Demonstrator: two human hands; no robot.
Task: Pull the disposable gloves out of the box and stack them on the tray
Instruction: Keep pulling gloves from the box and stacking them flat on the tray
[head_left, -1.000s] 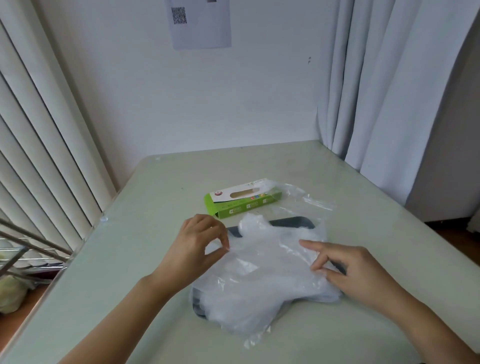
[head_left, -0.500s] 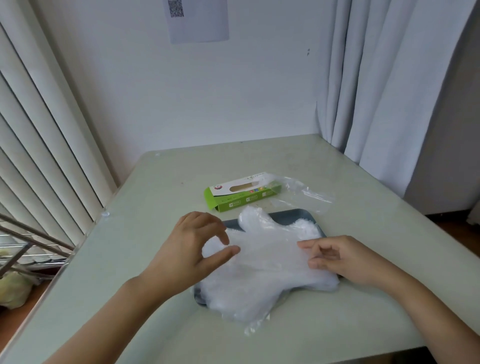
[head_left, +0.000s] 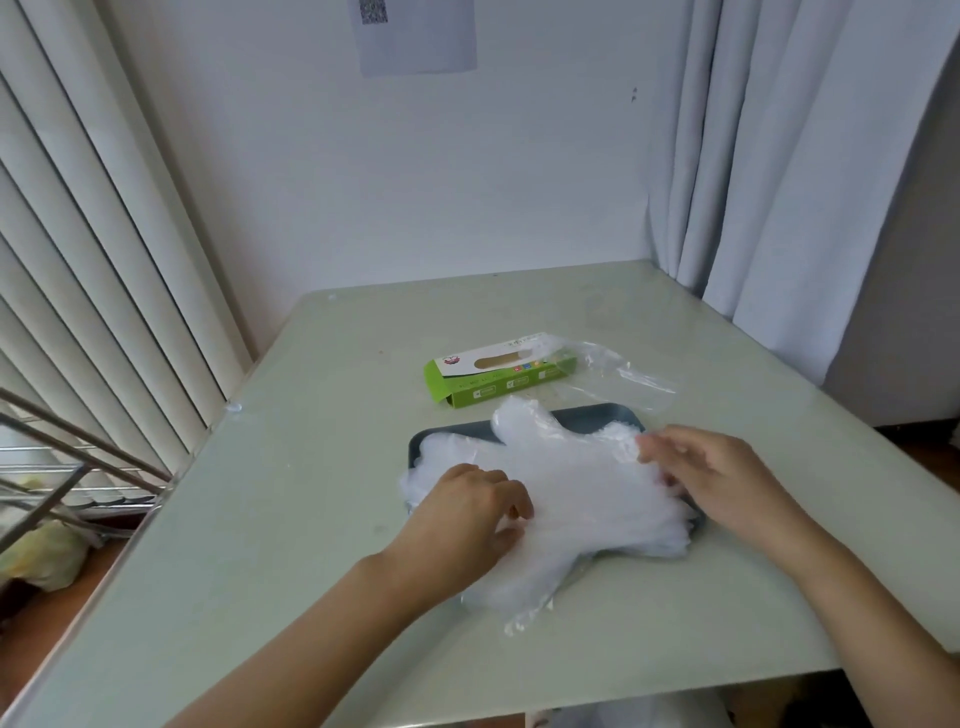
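Smoothing the gloves (head_left: 587, 483) flat on the tray (head_left: 589, 414) works best pressing gently outward, left hand (head_left: 467, 512) curled and pinching them, right hand (head_left: 711, 478) resting loose and flat on top.

You have the clear, crinkled gloves (head_left: 582, 483) stacked flat across the dark tray (head_left: 587, 414), overhanging its near edge; the green box (head_left: 498, 383) lies flat just behind it.

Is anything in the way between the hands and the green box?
Nothing visible. The left hand and right hand rest on the glove pile on the tray; the green box lies just beyond its far rim.
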